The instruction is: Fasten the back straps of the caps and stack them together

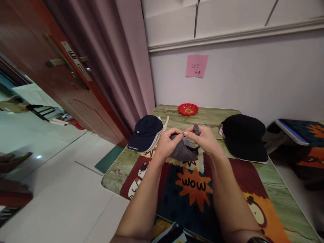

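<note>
Gray cap (182, 152) — strap end (196, 129) pointing up, facing and long axis unclear — pinched by nearly closed left hand (168, 143) and right hand (205, 139).

Green wood-patterned table (115, 179), cartoon-printed mat (173, 199), red scalloped dish (188, 109) behind, navy cap (147, 130) left, black cap (244, 135) right

Grey cap (181, 150) partly hidden behind hands (167, 143), dark wristband (257, 240) cropped below, door (59, 62) cropped above

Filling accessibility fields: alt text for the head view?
A person's left hand and right hand hold a gray cap at a table with a patterned mat. A navy cap lies to their left, a black cap to their right; a red dish sits near the far edge.
</note>
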The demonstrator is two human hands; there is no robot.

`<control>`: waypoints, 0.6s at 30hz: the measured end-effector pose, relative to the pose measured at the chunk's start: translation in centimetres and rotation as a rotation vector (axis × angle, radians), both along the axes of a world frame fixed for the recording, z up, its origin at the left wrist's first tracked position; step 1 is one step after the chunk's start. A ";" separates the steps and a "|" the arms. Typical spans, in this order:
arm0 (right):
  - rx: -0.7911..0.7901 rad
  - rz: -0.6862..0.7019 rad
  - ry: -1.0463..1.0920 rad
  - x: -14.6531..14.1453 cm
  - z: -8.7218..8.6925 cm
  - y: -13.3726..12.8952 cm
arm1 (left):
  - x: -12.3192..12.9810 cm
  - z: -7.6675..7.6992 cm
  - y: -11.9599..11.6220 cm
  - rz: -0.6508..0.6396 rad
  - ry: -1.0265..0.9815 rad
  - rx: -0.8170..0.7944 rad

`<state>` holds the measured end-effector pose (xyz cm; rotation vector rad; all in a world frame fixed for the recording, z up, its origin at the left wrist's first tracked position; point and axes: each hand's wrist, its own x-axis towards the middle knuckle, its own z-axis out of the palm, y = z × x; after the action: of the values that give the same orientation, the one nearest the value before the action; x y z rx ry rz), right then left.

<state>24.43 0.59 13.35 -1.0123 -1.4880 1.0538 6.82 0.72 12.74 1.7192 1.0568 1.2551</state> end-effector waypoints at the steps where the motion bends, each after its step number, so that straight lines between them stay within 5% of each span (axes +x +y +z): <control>1: 0.008 -0.016 -0.015 0.1 0.0 0.0 | 0.3 0.0 -0.1 0.018 0.013 0.022; 9: -0.067 -0.098 0.082 0.0 0.2 0.1 | 1.7 0.6 -0.8 0.062 0.077 0.221; 14: -0.081 -0.081 0.154 -0.7 0.0 0.1 | 1.7 0.3 -1.0 0.224 0.341 0.488; 18: -0.053 -0.052 0.158 -0.6 0.0 0.0 | 1.2 -0.1 -1.0 0.309 0.388 0.542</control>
<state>23.83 0.59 13.35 -0.9768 -1.3055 1.1149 8.04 -0.26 12.69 2.3475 1.3271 1.5391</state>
